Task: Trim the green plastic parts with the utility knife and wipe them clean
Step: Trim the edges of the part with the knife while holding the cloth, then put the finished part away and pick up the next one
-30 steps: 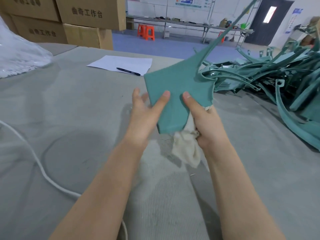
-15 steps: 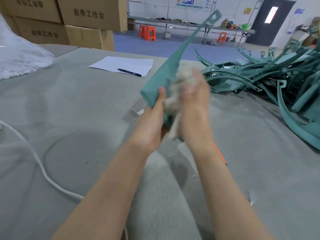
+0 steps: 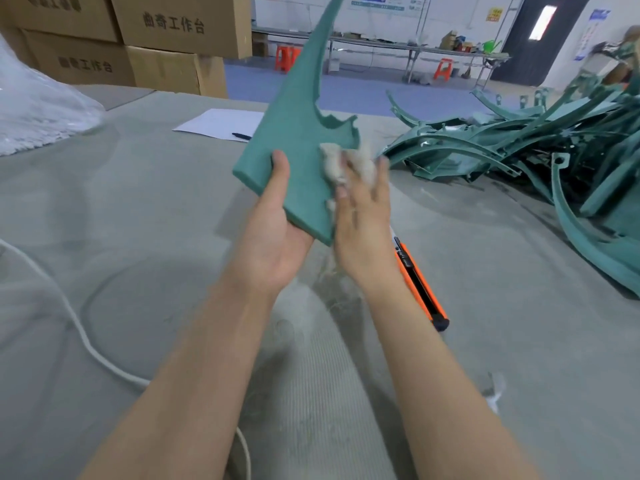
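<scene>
Since the frame half a second back, the green part (image 3: 298, 140) has rolled from nearly edge-on to show us its broad face, and the orange utility knife (image 3: 419, 285) now lies in plain sight on the table (image 3: 138, 237).

We judge the trimming of this piece done and the wiping in hand. Our left hand (image 3: 273, 244) grips the part's wide lower end, palm beneath and thumb laid across the top face, holding it clear of the table with its long thin arm rising toward 12 o'clock and out of view. Our right hand (image 3: 363, 230) clutches the pale rag (image 3: 341, 166), bunched between thumb and fingers and pressed against the part's edge at 3 o'clock, just below a ragged notch. Blur hides the exact lie of the fingers.

The knife rests near the right wrist, at about 5 o'clock from that hand, untouched. The pile of green parts (image 3: 519, 143) sprawls at 2 o'clock, well apart. A sheet of paper (image 3: 221, 124) with a pen (image 3: 241, 135) lies at 10 o'clock from the held part, and cardboard boxes (image 3: 180, 26) stack at 11 o'clock.

Next, we think, the rag should travel up the face toward the thin arm, with the left hand holding firm so the piece does not flex. The jagged notch could snag the cloth, and may want the knife again.
</scene>
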Motion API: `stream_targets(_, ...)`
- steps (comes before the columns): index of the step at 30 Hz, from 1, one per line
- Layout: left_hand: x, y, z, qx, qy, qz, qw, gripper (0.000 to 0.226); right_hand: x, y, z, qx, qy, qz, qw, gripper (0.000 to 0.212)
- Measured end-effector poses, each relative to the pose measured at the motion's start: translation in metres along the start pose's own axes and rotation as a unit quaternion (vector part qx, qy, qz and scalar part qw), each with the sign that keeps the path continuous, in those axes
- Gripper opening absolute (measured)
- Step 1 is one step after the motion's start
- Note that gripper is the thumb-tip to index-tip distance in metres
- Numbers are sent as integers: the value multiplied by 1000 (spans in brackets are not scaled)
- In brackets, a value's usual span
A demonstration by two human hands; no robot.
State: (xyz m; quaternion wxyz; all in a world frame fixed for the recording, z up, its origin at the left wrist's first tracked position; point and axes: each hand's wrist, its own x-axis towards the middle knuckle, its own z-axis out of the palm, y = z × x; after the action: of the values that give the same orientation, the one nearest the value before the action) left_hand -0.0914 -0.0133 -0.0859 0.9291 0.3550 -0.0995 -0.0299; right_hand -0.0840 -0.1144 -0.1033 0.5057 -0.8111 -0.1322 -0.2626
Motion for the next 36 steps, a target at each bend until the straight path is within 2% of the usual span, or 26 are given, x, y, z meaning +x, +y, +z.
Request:
stream_targets(2, -2, -3, 7, 41, 18, 10, 999, 46, 3, 15, -15, 11, 19, 37, 999, 48)
stream_targets(4, -4, -1, 13, 60, 40, 27, 997, 47, 2, 25, -17, -4, 47, 37, 998, 48)
stream_targets(7, -6, 13, 12, 11, 89, 86, 992, 44, 5, 32, -16, -29, 122, 70, 990, 39)
stream_targets(8, -8, 22, 11, -11, 105, 105, 989, 43, 7, 35, -18, -48, 113, 85, 989, 38)
stream_targets(9, -12, 31, 9, -32, 122, 125, 984, 41, 8, 39, -18, -91, 71, 110, 987, 39)
stream_targets(11, -22, 52, 5, -66, 157, 169, 971, 32, 6, 38, -17, -249, -41, 154, 955, 49)
stream_targets(12, -29, 62, 2, -75, 172, 193, 963, 28, 4, 29, -14, -290, -58, 156, 942, 53)
stream_targets(14, -48, 85, -4, -82, 199, 240, 946, 25, -1, -6, 2, -233, -11, 99, 967, 49)
stream_targets(15, -59, 97, -8, -79, 218, 265, 936, 26, -5, -31, 14, -149, 5, 60, 987, 46)
stream_targets(16, -72, 108, -12, -75, 240, 290, 923, 27, -10, -58, 28, -38, -15, 40, 998, 42)
stream_targets(17, -87, 119, -16, -67, 268, 315, 908, 30, -16, -87, 44, 85, -75, 47, 992, 37)
stream_targets(18, -104, 130, -22, -60, 301, 342, 888, 34, -24, -116, 63, 202, -161, 68, 964, 31)
stream_targets(20, -143, 146, -35, -43, 378, 397, 835, 35, -46, -163, 103, 329, -324, 97, 882, 26)
stream_targets(21, -166, 152, -45, -33, 423, 422, 801, 29, -62, -185, 124, 336, -379, 84, 858, 23)
stream_targets(23, -212, 164, -63, -14, 498, 469, 729, 14, -98, -221, 161, 332, -435, 54, 835, 21)
stream_targets(25, -258, 179, -81, 0, 537, 528, 658, 5, -138, -246, 195, 339, -496, 45, 798, 19)
stream_targets(27, -299, 189, -99, -1, 567, 559, 605, 7, -176, -265, 224, 319, -559, 46, 764, 18)
stream_targets(29, -334, 191, -122, -33, 612, 532, 584, 8, -210, -276, 252, 280, -610, 51, 739, 22)
stream_targets(31, -363, 186, -150, -89, 647, 472, 593, 19, -240, -280, 276, 206, -654, 43, 727, 30)
stream_targets(34, -390, 170, -191, -191, 659, 337, 645, 31, -274, -265, 307, 68, -693, 4, 718, 52)
stream_targets(36, -397, 153, -214, -245, 653, 249, 672, 27, -292, -250, 319, -40, -703, -79, 706, 58)
